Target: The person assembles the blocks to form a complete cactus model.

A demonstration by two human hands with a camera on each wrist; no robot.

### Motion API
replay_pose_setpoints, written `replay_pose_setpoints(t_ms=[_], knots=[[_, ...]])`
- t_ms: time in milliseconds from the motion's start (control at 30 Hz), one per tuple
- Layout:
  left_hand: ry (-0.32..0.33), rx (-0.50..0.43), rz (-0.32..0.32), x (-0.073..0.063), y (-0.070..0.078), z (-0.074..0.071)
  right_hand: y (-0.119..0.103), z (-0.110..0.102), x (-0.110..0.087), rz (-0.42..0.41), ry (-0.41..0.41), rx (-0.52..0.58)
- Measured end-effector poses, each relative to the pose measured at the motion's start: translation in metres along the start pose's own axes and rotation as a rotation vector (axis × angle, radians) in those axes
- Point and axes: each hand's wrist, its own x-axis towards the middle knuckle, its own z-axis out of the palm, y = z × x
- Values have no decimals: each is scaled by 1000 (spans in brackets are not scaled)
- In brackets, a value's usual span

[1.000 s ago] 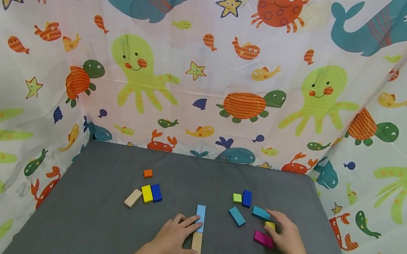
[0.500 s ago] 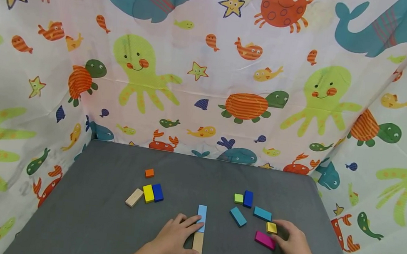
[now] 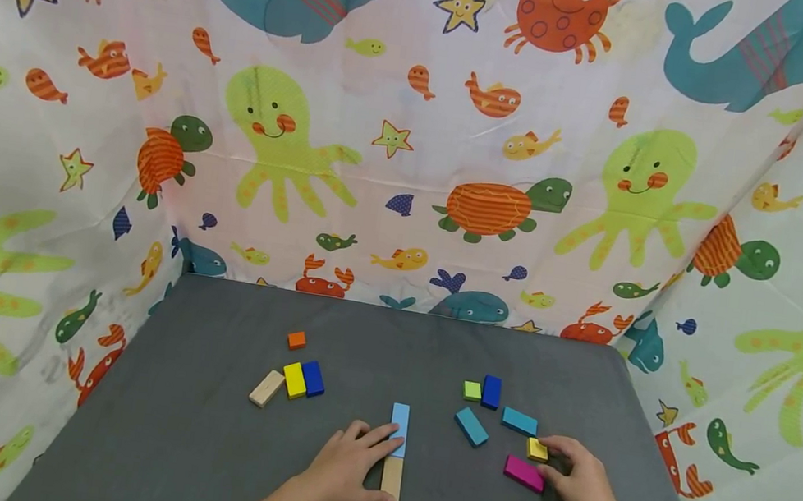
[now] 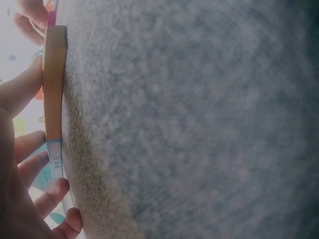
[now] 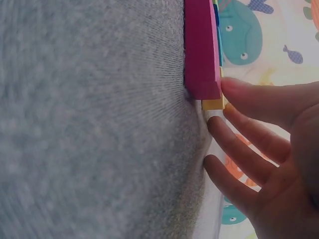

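My left hand (image 3: pixel 347 467) lies beside a column of two blocks placed end to end. Its fingertips touch the light blue block (image 3: pixel 401 417), and its thumb rests on the plain wooden block (image 3: pixel 391 481). The left wrist view shows this wooden block (image 4: pixel 54 84) side-on, with loosely spread fingers along it. At the right, my right hand (image 3: pixel 579 479) has thumb and index finger at the near right edge of a small yellow block (image 3: pixel 537 449). A magenta block (image 3: pixel 524 474) lies just in front of that, close to the thumb. In the right wrist view the other fingers are spread.
Right of centre lie two teal blocks (image 3: pixel 471 427), a dark blue block (image 3: pixel 491 392) and a lime green block (image 3: pixel 471 391). On the left are wooden (image 3: pixel 267 389), yellow (image 3: pixel 294 380), blue (image 3: pixel 313 378) and orange (image 3: pixel 296 341) blocks. A patterned curtain (image 3: pixel 407 201) surrounds the grey table (image 3: pixel 201 443).
My right hand has drawn back slightly to the right, uncovering the small yellow block, which sits a little differently. The left hand has stayed on its two blocks.
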Motion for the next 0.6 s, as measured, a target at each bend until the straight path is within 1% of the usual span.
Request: replay_pose_setpoints(t_ms=[167, 400, 600], knots=[[6, -2, 1, 0, 1, -1, 2, 1, 2, -12, 5, -1], [10, 3, 4, 0, 0, 1, 3, 1, 4, -13, -20, 2], [19, 4, 8, 0, -1, 4, 6, 6, 9, -32, -25, -19]])
